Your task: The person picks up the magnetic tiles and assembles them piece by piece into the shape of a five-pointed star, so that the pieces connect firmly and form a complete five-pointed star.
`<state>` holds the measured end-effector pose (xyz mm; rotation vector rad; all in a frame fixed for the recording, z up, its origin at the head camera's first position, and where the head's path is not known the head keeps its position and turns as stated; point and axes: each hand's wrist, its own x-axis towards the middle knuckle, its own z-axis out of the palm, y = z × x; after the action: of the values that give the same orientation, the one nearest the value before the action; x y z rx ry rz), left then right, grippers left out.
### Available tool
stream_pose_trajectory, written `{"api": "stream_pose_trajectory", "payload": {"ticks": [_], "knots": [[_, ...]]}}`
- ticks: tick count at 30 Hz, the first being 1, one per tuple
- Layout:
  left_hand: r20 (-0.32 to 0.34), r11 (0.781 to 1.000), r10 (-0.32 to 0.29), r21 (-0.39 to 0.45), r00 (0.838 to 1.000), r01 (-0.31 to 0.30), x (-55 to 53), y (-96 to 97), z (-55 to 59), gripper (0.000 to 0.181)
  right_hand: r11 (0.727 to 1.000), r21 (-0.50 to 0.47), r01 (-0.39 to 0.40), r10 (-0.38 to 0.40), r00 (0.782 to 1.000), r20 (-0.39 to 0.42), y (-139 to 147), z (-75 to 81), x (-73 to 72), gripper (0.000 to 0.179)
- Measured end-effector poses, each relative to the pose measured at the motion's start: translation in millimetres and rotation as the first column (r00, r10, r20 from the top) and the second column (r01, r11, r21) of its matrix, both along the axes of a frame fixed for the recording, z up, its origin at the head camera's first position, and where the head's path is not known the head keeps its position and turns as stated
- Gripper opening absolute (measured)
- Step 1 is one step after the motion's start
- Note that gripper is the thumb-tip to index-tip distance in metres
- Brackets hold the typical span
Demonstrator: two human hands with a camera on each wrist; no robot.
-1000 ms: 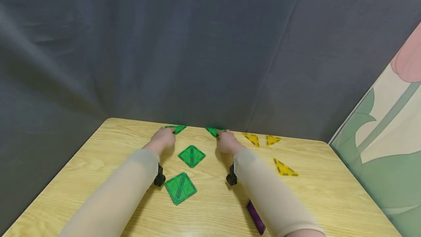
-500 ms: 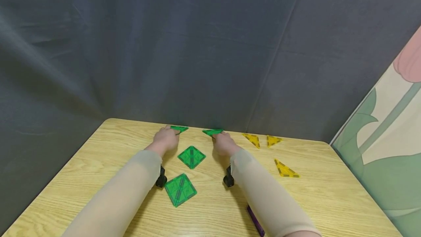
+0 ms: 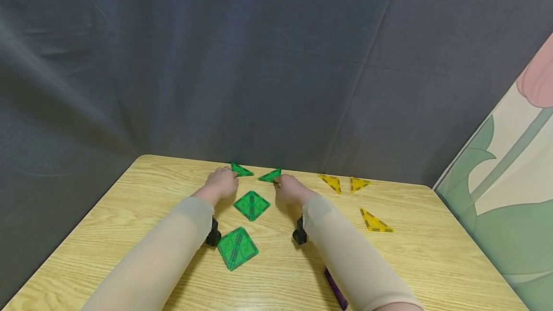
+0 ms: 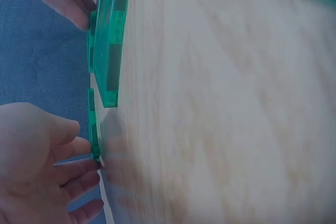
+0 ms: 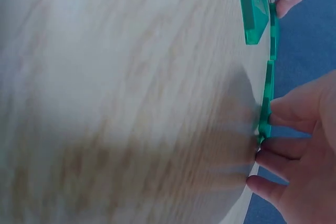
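Observation:
Near the table's far edge in the head view, my left hand (image 3: 222, 183) holds a small green triangle magnetic tile (image 3: 242, 171) by its left end. In the left wrist view, the thumb and index finger are at that tile's (image 4: 93, 124) edge. My right hand (image 3: 293, 189) grips a matching green triangle magnetic tile (image 3: 270, 176) by its right end; in the right wrist view the thumb lies against this tile (image 5: 266, 95). The two tiles lie a short gap apart, their long sides sloping toward each other. Just nearer sits a green diamond (image 3: 252, 205) of two triangle tiles.
Closer in lies a larger green square (image 3: 237, 248) of two triangle tiles. Yellow triangle tiles (image 3: 376, 221) lie to the right, two of them near the back edge. A purple tile (image 3: 336, 289) is partly under the right forearm. A dark curtain (image 3: 268, 71) hangs behind the wooden table (image 3: 142, 191).
Both hands have moved inward, bringing the two far green triangle tiles closer together. Each tile has turned, so its pointed end now faces the other. The other green and yellow tiles have stayed put.

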<state>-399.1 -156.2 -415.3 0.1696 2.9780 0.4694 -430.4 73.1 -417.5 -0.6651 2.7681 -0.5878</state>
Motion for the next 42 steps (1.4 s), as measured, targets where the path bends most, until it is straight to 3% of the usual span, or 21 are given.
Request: {"api": "stream_pose_trajectory", "payload": {"ticks": [7, 14, 18, 37, 42], "knots": [[0.016, 0.998, -0.067, -0.015, 0.998, 0.067, -0.8, 0.1, -1.1, 0.045, 1.000, -0.011, -0.029, 0.029, 1.000, 0.010, -4, -0.6, 1.0, 0.044], [0.040, 0.989, -0.120, 0.086, 0.992, 0.117, 2.2, 2.7, -0.5, 0.046, 0.997, 0.014, -0.076, 0.076, 0.997, -0.023, -5, -0.9, 1.6, 0.045], [0.036, 0.985, -0.146, 0.098, 0.989, 0.142, 2.1, 7.2, -0.8, 0.046, 0.997, 0.019, -0.072, 0.072, 0.997, -0.009, -6, -0.7, 3.7, 0.047], [0.063, 0.989, -0.138, 0.062, 0.988, 0.134, 1.9, 16.0, -0.7, 0.049, 0.996, 0.082, -0.028, 0.026, 0.999, 0.036, -13, 1.2, 10.3, 0.054], [0.050, 0.986, -0.144, 0.097, 0.988, 0.139, 6.6, 9.5, -1.1, 0.049, 0.996, 0.086, -0.030, 0.028, 0.999, 0.024, -2, 12.4, 11.6, 0.066]]}}
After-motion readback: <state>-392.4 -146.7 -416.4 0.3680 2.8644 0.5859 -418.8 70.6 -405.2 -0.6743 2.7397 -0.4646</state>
